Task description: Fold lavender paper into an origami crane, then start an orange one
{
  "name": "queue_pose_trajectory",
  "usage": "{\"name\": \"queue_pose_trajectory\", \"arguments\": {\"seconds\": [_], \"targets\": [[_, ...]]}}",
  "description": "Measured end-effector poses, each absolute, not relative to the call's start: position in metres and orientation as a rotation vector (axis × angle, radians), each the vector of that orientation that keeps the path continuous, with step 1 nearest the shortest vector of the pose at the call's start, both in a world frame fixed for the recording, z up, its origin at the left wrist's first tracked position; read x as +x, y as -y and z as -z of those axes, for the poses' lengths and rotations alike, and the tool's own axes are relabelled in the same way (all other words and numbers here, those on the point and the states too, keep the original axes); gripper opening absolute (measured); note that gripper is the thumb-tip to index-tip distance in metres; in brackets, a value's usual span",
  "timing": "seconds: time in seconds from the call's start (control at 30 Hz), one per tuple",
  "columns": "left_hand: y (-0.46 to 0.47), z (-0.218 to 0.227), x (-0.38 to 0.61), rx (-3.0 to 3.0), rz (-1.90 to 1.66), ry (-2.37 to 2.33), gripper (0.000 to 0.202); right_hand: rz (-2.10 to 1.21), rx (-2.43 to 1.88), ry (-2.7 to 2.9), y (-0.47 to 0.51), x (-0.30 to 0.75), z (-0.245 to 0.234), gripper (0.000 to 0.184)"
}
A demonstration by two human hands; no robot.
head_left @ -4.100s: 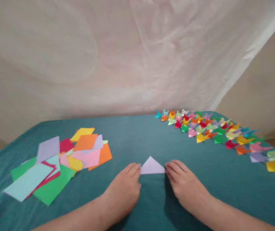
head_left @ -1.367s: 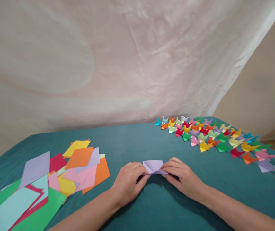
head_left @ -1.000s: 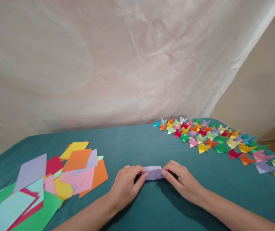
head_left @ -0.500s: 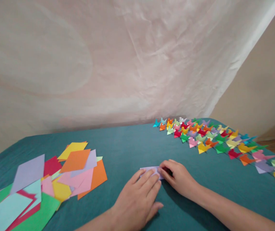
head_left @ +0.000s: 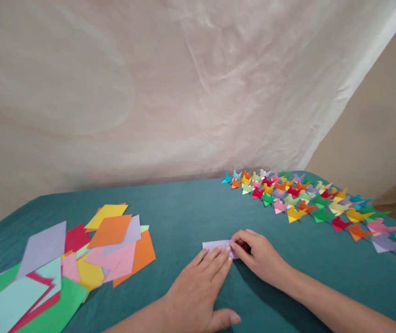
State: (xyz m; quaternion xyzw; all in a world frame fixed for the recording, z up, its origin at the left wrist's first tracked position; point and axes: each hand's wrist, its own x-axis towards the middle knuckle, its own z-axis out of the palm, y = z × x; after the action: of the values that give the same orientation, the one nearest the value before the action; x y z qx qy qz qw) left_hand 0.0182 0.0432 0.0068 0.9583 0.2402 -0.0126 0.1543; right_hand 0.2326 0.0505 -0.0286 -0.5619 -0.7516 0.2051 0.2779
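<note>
Lilac folded paper (head_left: 214, 244) lies as a narrow strip on the teal-covered surface (head_left: 180, 208), between both hands. The left hand (head_left: 198, 291) is flat, its extended fingers resting over the strip's near side and its thumb splayed clear, gripping nothing. The right hand (head_left: 258, 254) is nearly closed, thumb and forefinger pinching the strip's right end. It should handle as something very light and fairly crisp — stiffer where layers double, easy to crumple at the corners, and apt to slide unless pressed down. The ends and folded edges look like the best holds. Loose coloured sheets (head_left: 111, 231) overlap at left; folded paper birds (head_left: 323, 215) stand in rows at right.
</note>
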Motion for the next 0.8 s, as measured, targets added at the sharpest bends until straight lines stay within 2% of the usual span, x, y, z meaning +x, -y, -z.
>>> {"name": "queue_pose_trajectory", "arguments": {"seconds": [0.07,0.17,0.57,0.8], "targets": [[-0.043,-0.008,0.018,2.741,0.036,-0.69,0.079,-0.589,-1.499,1.996,-0.052,0.234,0.027,0.009],[-0.044,-0.007,0.018,2.737,0.025,-0.693,0.078,-0.602,-1.453,1.991,-0.057,0.233,0.022,0.017],[-0.046,-0.002,0.017,2.71,0.046,-0.679,0.078,-0.62,-1.286,2.028,-0.073,0.24,0.029,0.013],[-0.045,-0.007,0.02,2.691,0.049,-0.7,0.075,-0.655,-1.283,2.016,-0.075,0.243,0.028,0.021]]}}
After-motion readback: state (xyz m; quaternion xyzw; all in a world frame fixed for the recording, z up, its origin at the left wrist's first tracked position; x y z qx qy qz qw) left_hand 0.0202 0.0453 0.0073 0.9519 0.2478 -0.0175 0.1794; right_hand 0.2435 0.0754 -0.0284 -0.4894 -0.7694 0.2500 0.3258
